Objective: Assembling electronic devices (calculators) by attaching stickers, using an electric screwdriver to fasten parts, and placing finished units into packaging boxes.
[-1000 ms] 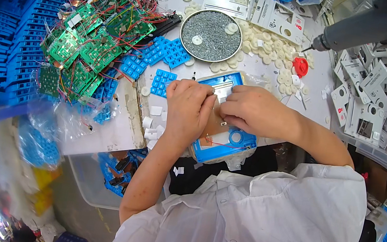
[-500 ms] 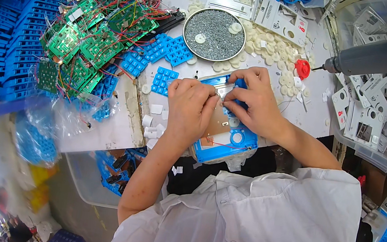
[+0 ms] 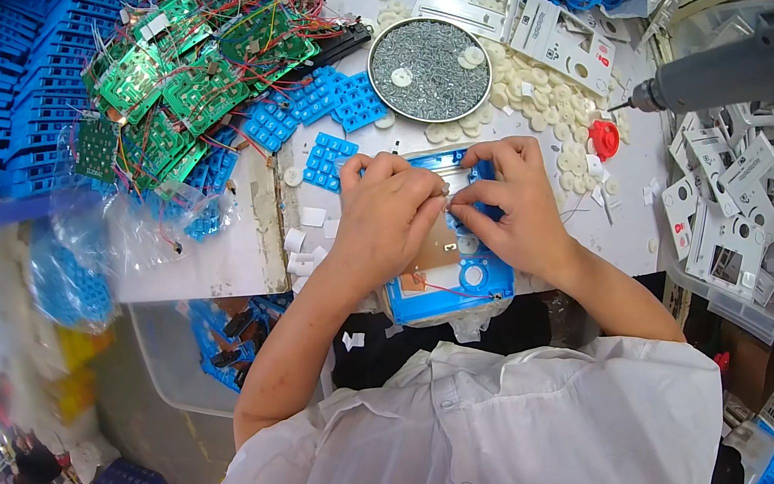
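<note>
A blue plastic housing point(image 3: 492, 281) lies in front of me at the table's near edge, with a brown board point(image 3: 438, 250) and a clear window strip in it. My left hand point(image 3: 383, 216) is over its left side, fingers curled and thumb pressed to the index finger. From the right, my right hand point(image 3: 522, 208) reaches over the housing, thumb and index finger bent together near the left fingertips. Both hands are closed over the upper middle of the housing. Whatever is between the fingertips is too small and hidden to name. Blue keypads point(image 3: 328, 162) lie left of my left hand.
A round tin of small screws point(image 3: 429, 71) stands beyond the housing, beside white plastic discs point(image 3: 531, 98). Wired green circuit boards point(image 3: 205, 81) are heaped at left. An electric screwdriver point(image 3: 716, 81) hangs at right over a bin of white panels point(image 3: 735, 216).
My left fingertips have shifted slightly right, toward the right hand. My right hand has barely moved. The hanging screwdriver has swung a little up and left.
</note>
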A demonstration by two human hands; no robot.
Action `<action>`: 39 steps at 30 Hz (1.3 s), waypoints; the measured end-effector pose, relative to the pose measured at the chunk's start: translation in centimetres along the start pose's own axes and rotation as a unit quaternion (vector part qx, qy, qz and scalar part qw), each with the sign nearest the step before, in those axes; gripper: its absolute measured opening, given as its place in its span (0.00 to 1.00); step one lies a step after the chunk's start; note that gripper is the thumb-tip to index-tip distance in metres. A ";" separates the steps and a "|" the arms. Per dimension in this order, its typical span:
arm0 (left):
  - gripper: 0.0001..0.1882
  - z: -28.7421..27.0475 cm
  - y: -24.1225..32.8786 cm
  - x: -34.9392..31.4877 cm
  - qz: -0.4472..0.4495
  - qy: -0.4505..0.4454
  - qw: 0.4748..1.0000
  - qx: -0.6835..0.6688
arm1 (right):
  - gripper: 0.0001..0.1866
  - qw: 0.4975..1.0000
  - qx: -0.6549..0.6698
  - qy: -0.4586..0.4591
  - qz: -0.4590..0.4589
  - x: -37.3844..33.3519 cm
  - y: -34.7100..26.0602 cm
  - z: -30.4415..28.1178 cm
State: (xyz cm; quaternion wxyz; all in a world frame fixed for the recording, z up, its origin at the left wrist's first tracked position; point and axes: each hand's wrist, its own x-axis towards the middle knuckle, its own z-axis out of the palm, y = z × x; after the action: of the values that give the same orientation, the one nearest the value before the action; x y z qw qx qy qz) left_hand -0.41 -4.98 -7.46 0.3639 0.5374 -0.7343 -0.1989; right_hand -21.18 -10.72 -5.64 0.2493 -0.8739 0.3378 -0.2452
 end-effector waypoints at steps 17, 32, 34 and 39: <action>0.04 -0.2 0.0 0.5 0.015 -0.021 1.000 0.009 | 0.07 0.994 -0.042 -0.052 -0.088 1.2 -0.2 -1.8; 0.04 -0.9 0.0 0.8 0.003 -0.048 0.998 -0.035 | 0.10 0.987 -0.047 -0.075 -0.134 2.0 -0.1 -1.4; 0.04 -0.8 -0.1 0.8 -0.001 -0.050 0.998 -0.033 | 0.11 0.984 -0.069 -0.090 -0.140 1.3 -0.9 -2.4; 0.04 -0.5 -0.1 1.0 -0.012 -0.043 0.998 -0.036 | 0.14 0.965 -0.170 -0.129 -0.152 0.0 -2.0 -2.5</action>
State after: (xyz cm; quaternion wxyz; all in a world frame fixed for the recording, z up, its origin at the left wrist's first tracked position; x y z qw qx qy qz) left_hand -0.15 -5.92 -6.88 0.3482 0.5234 -0.7356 -0.2523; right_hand -21.73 -10.12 -2.50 0.0981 -0.9686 0.2029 -0.1046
